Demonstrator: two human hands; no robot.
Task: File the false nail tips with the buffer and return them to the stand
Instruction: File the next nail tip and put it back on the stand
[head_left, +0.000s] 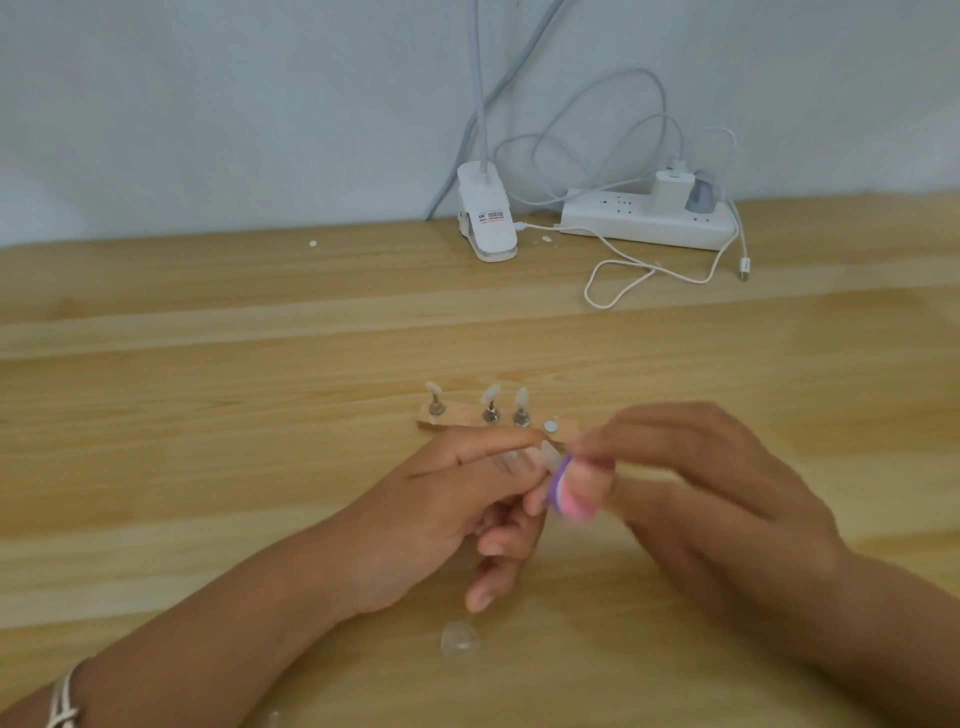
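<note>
The left hand (441, 499) pinched a clear nail tip (550, 456) between thumb and forefinger. Its long axis pointed toward 3 o'clock, straight at the buffer (569, 493) — pink and purple, gripped in the curled fingers (644, 439) of the right hand (701, 483). Tip and buffer appeared to touch. The stand (462, 420) lay just beyond at 12 o'clock on the counter (260, 415), with three mounted tips (491, 395) upright and one round seat (549, 427) bare — nearer the left hand. Blur hid the contact edge, and the tip's own peg could not be made out.
</note>
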